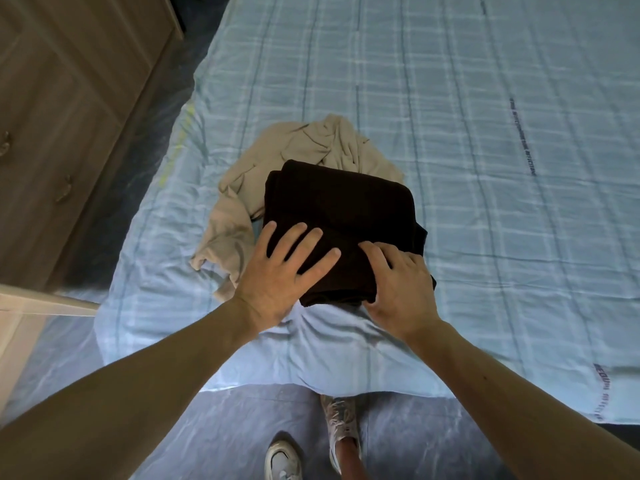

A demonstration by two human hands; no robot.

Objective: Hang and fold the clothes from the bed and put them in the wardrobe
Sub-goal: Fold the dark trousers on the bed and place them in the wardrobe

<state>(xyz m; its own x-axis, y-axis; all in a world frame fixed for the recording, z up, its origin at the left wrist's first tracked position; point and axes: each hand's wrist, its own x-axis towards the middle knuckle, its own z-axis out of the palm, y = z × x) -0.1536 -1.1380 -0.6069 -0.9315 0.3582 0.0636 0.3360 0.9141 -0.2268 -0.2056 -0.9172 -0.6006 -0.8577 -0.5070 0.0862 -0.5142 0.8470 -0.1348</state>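
While L hand (pixel 281 276) presses flat on dark garment (pixel 339 202), R hand (pixel 401 289) pinches near edge.

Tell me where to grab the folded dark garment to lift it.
Grip the folded dark garment at its near edge, at both corners, coming from the person's side: the layers stack thick there, and the far part overlaps the beige garment, which a far grip might drag.
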